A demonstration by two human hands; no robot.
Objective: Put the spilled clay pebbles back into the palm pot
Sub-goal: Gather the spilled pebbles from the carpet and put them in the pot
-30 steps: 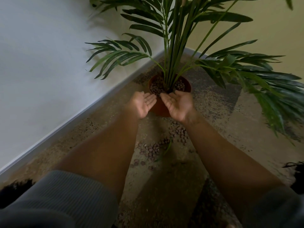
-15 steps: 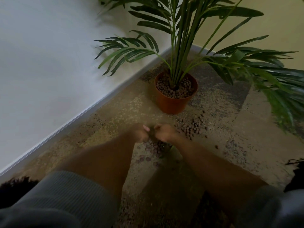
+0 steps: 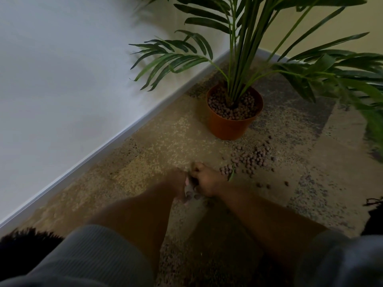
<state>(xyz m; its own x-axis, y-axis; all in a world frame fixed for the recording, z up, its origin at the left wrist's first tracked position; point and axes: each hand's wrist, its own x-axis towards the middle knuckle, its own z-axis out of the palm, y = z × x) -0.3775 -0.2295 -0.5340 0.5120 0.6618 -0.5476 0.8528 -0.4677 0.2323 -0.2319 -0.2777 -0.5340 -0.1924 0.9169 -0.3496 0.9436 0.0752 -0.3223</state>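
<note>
Brown clay pebbles (image 3: 251, 159) are lying scattered on the carpet just in front of the upright orange palm pot (image 3: 228, 126), which is already holding many pebbles.

Mottled beige-and-grey carpet (image 3: 165, 141) covered the floor. A white wall (image 3: 62, 69) with a pale skirting board (image 3: 103, 151) ran along its left edge; a yellowish wall (image 3: 352, 23) stood behind, at upper right.

No legible text anywhere.
</note>
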